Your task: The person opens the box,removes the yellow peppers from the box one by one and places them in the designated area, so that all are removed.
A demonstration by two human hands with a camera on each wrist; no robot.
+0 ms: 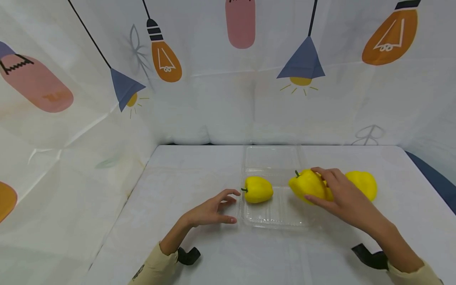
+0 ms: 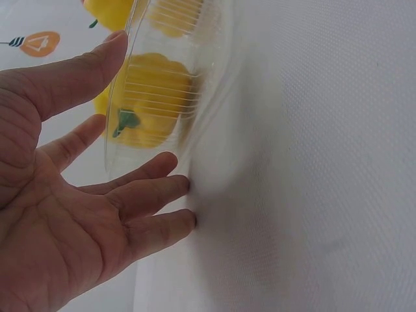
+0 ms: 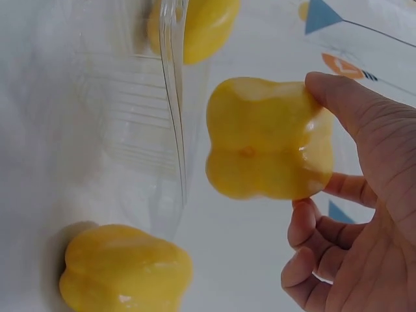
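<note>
My right hand (image 1: 342, 194) pinches a yellow bell pepper (image 1: 307, 185) between thumb and fingers, raised over the right side of a clear plastic container (image 1: 285, 213). In the right wrist view the held pepper (image 3: 266, 140) shows its lobed bottom. Inside the container, at its left, lies another yellow bell pepper (image 1: 258, 190), green stem pointing left. My left hand (image 1: 210, 209) is beside the container's left edge, fingers spread and relaxed, holding nothing. Whether its fingertips touch the container's wall (image 2: 114, 156), I cannot tell.
A further yellow bell pepper (image 1: 363, 184) sits on the white table (image 1: 178, 174) to the right, partly hidden behind my right hand. The container's lid (image 1: 272, 158) lies folded back toward the rear. A patterned cloth (image 1: 221, 99) hangs behind the table.
</note>
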